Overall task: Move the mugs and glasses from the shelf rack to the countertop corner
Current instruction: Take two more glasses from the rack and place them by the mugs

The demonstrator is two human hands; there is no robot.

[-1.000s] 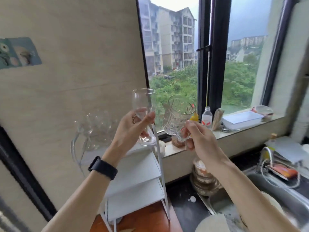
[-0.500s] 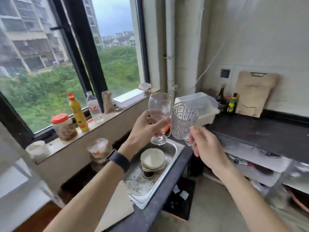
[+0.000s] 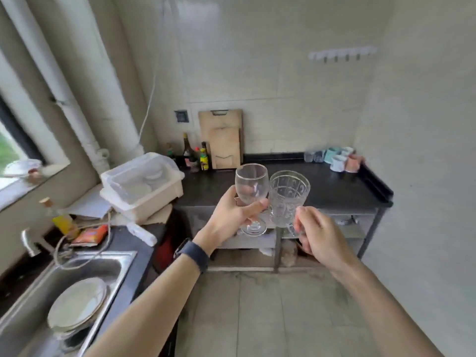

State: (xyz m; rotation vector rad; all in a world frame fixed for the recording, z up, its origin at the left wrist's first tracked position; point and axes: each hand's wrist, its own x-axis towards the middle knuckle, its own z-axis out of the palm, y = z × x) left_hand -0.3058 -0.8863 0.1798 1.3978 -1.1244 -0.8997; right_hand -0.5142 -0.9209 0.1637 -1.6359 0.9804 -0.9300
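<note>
Two clear stemmed glasses are held upright, side by side in the air, before a dark table (image 3: 334,188) along the far wall: a plain, smooth-bowled wine glass (image 3: 251,185) on the left and a cut-pattern goblet (image 3: 288,197) on the right. Their bowls are just beside each other; whether they touch cannot be told. At the table's far right corner stands a cluster of mugs and small glasses (image 3: 334,157) in pale blue, white and pink. Cutting boards (image 3: 224,140) lean on the wall by a row of bottles (image 3: 195,155), and a lidded plastic box (image 3: 144,181) sits at the left end. A sink (image 3: 110,266) holding stacked plates (image 3: 77,302) lies lower left; tiled floor (image 3: 270,318) separates the person from the table. The left hand (image 3: 231,215), a dark band (image 3: 193,253) on its wrist, wraps its grip round the wine glass's lower bowl, thumb across the front. The right hand (image 3: 319,235) pinches the goblet's stem with curled fingers.
</note>
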